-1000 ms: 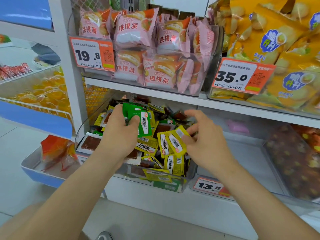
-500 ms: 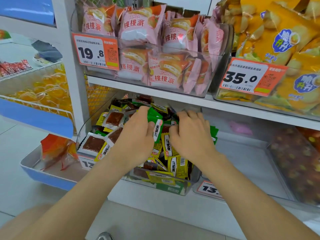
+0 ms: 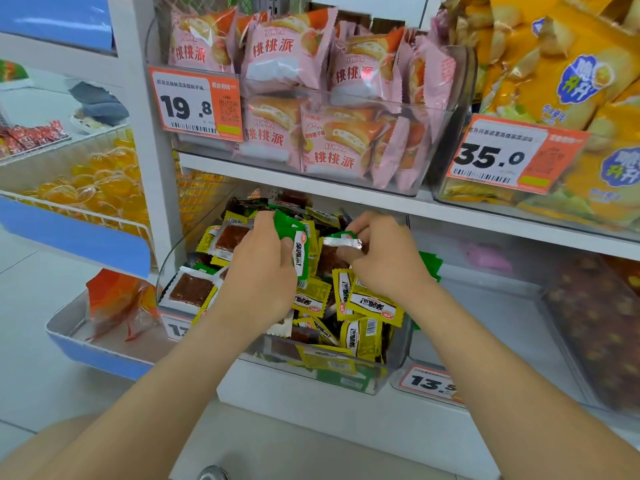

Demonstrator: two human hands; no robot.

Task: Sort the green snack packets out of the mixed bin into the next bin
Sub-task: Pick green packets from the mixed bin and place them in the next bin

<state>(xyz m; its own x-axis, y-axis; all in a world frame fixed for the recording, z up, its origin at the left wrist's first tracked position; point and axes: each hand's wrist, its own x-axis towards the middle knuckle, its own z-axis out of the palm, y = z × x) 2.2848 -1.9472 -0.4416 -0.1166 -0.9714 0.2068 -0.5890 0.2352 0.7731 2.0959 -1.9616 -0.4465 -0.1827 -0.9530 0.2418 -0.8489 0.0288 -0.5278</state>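
Both hands have drawn together over the middle of the clear plastic mixed bin (image 3: 398, 355), where a second ago they worked apart. The left hand (image 3: 259, 271) still grips its small green foil snack packets (image 3: 289, 233), fingers curled round them; the right hand (image 3: 388, 265) has let go of the yellow foil packets (image 3: 374, 303) it was lifting and now pinches a packet with a silvery crimped edge (image 3: 341, 242), green showing at its top. More green edges (image 3: 431, 265) poke out beside the right wrist; whether that hand holds them I cannot tell. None of the gripped packets has reached the clear plastic next bin (image 3: 485, 327); I judge the gathering goes on, with the transfer yet to come.
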